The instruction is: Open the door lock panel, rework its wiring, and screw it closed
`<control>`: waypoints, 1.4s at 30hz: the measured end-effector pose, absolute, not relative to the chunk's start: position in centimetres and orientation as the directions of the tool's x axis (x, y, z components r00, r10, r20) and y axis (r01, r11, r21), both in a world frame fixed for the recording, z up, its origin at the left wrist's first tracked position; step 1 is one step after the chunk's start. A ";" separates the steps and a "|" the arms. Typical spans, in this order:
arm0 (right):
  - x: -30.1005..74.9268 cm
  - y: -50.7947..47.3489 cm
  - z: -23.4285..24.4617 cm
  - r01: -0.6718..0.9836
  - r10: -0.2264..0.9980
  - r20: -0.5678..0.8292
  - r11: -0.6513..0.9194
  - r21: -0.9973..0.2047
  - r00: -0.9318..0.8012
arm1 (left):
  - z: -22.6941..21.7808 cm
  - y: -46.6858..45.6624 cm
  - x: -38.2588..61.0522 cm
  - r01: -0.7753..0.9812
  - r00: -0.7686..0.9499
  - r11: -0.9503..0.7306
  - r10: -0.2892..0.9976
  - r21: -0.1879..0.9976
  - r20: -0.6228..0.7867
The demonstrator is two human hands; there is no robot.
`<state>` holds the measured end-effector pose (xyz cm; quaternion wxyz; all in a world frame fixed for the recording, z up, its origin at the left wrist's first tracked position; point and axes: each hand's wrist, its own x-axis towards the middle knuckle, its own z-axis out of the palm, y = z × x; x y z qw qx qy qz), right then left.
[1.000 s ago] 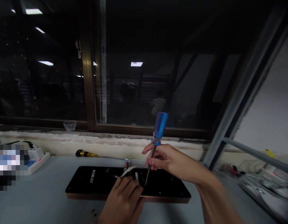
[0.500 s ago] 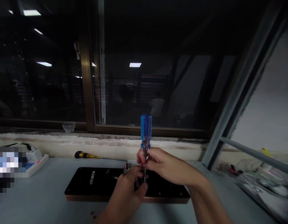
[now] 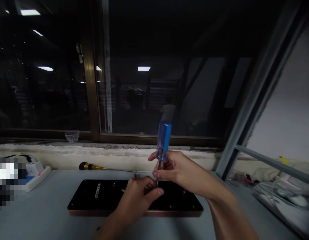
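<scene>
A screwdriver with a clear blue handle (image 3: 164, 140) stands nearly upright, its top tilted slightly right. My right hand (image 3: 176, 168) is closed on its metal shaft below the handle, thumb and fingers pinching it. Lower down, my left hand (image 3: 138, 196) is curled with thumb and fingertips together at the shaft's lower end. What those fingertips pinch is hidden, and so is the screwdriver's tip. Beneath both hands lies a long black-topped box (image 3: 88, 196) with copper-coloured sides, a small white label (image 3: 97, 190) and several small screws or holes along its top.
Behind the box lies a second screwdriver (image 3: 93, 166) with a yellow and black handle. A white power strip (image 3: 38, 178) is at the left. A clear plastic cup (image 3: 72, 136) sits on the window ledge. A metal frame (image 3: 259, 90) and cluttered cables (image 3: 282, 193) stand at the right.
The screwdriver has shifted right, turned about its shaft and now leans right. My right hand's grip has rolled around the shaft. My left fingertips have risen slightly and drawn closer together.
</scene>
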<state>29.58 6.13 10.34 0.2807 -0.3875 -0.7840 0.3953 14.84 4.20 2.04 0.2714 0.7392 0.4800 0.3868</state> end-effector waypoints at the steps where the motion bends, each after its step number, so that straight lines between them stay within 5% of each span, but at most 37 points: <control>1: 29.7 6.0 10.4 0.355 0.822 0.126 0.371 -0.858 -0.555 | 2.1 4.2 14.6 0.468 0.276 -0.393 0.916 0.792 0.292; 14: 32.9 5.4 11.1 0.190 0.635 -0.004 0.225 -0.956 -0.773 | 2.1 5.0 13.6 0.133 0.352 -0.243 0.918 0.961 0.184; 25: 29.9 6.3 10.5 0.391 0.831 0.154 0.405 -0.826 -0.535 | 1.8 5.1 13.7 0.235 0.390 -0.313 0.898 0.920 0.206; 30: 30.2 5.5 11.1 0.365 0.782 0.132 0.423 -0.829 -0.609 | 1.8 5.0 13.7 0.379 0.361 -0.397 0.895 0.836 0.261; 35: 32.5 5.4 11.1 0.209 0.660 0.002 0.240 -0.948 -0.751 | 1.9 4.7 13.8 0.461 0.425 -0.473 0.860 0.751 0.281; 42: 32.6 6.4 10.2 0.107 0.642 0.071 0.234 -0.966 -0.763 | 1.7 4.6 13.8 0.543 0.461 -0.492 0.852 0.681 0.248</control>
